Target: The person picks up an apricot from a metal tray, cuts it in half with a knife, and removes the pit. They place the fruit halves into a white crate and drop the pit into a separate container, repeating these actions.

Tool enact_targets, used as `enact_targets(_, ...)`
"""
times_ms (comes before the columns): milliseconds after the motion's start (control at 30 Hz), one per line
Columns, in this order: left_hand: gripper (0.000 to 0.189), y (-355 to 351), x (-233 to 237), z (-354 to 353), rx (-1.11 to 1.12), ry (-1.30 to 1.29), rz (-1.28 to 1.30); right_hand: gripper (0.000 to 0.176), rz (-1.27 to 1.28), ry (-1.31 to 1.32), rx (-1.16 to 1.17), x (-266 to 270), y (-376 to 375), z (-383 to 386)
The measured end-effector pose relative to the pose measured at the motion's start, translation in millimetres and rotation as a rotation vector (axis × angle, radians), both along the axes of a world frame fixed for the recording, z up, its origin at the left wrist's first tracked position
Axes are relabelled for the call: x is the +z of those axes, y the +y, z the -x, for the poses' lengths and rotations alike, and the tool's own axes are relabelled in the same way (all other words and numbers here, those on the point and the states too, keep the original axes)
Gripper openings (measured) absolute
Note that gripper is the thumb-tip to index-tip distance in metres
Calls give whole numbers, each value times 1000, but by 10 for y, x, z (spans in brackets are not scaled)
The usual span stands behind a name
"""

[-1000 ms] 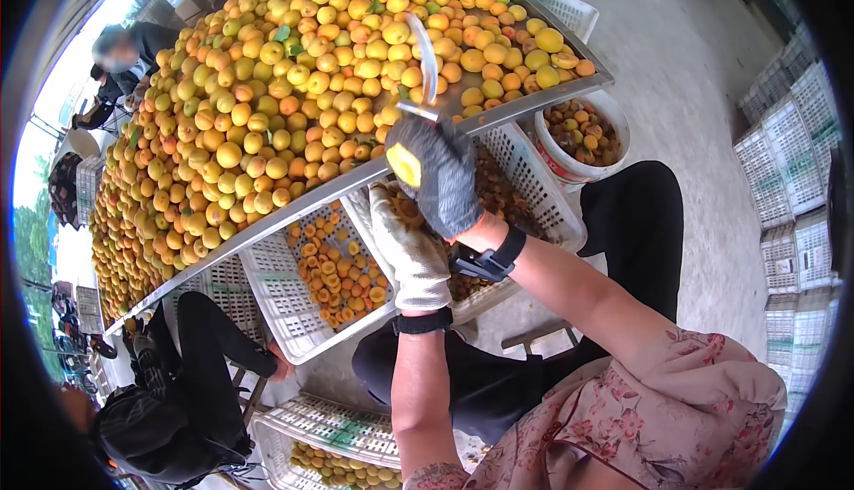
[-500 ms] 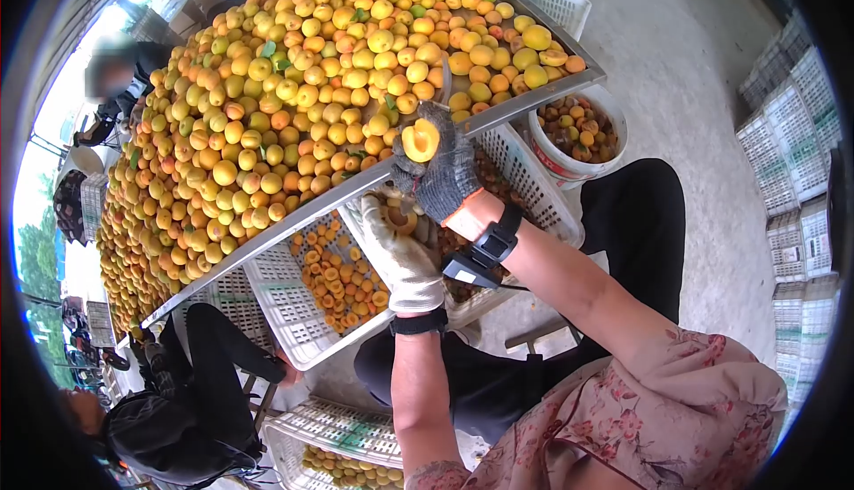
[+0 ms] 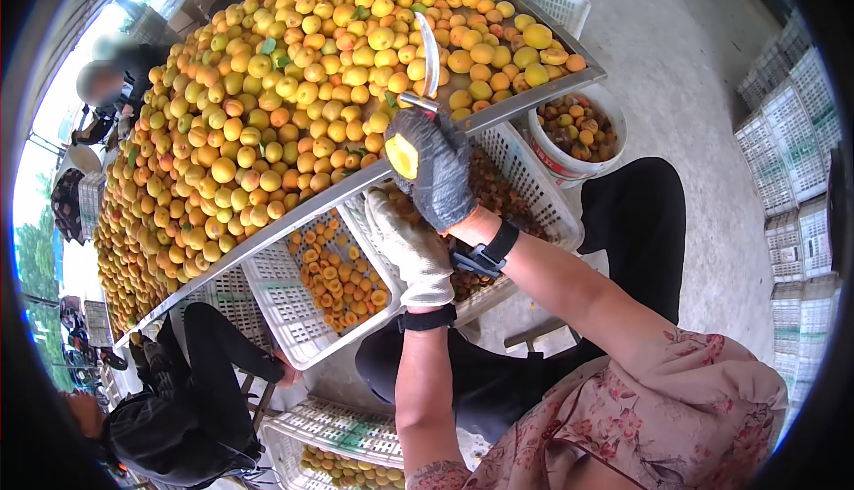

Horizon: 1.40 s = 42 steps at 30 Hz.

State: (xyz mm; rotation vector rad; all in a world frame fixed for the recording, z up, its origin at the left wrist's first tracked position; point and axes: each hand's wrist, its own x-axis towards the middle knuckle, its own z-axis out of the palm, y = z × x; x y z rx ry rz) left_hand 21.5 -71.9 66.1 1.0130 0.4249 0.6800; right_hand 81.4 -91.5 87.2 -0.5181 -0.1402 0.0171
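My right hand point(image 3: 434, 170), in a dark grey knit glove, is closed on a curved knife point(image 3: 431, 54) whose blade points up over the table's edge. The same hand pinches an apricot half point(image 3: 403, 157) at its thumb side, yellow cut face showing. Just below it my left hand point(image 3: 407, 245), in a whitish glove, has its fingers curled around an apricot half, mostly hidden now. Both hands are over the crates by the table rim. A big heap of whole apricots point(image 3: 294, 90) covers the metal-edged table point(image 3: 511, 109).
Under the rim stand a white crate point(image 3: 267, 299) with apricot halves and another crate point(image 3: 556, 210) holding brownish pieces. A white bucket point(image 3: 614, 148) of darker fruit is at right. Stacked crates point(image 3: 796, 196) line the far right. A person in black point(image 3: 182, 419) sits left.
My right hand has turned so the knife blade now shows upright, and the apricot half in it has shifted slightly left and down. My left hand has rotated, hiding its apricot half.
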Motion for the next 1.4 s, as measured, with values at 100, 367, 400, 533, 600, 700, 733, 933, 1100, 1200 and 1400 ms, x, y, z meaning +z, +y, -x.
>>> enact_targets(100,29,63,-18,65,-76,33,197,29,-68,393,232,40,-113,-73)
enact_targets(367,25,193,-184,68,-111,14,56,25,-198,509,432,-212,-132,-179)
enact_targets(400,25,182,-210,48,-114,15,53,25,-203,508,430,-127,-122,-165)
enact_targets(533,28,192,-259,-18,-111,154,-552,27,-110,582,302,-54,-260,-213)
enact_targets(600,33,198,-174,5,-254,292,-327,32,-166,604,356,-226,-361,-273)
enact_targets(700,45,333,-320,21,-228,313,-522,30,-222,386,594,-302,-490,-369)
enact_targets(733,48,362,-252,27,-262,388,-380,30,-224,379,592,-223,-505,-349)
enact_targets(933,35,523,-156,165,-295,336,-352,28,714,-71,142,-416,-447,-243)
enact_targets(1100,47,533,-180,359,-394,254,-260,34,1041,-236,170,-494,-96,-14)
enact_targets(1200,32,700,-71,428,-393,175,-216,41,1132,-349,169,-293,28,73)
enact_targets(1400,37,1323,-47,677,-17,509,-806,20,1115,-491,94,-161,-145,-199)
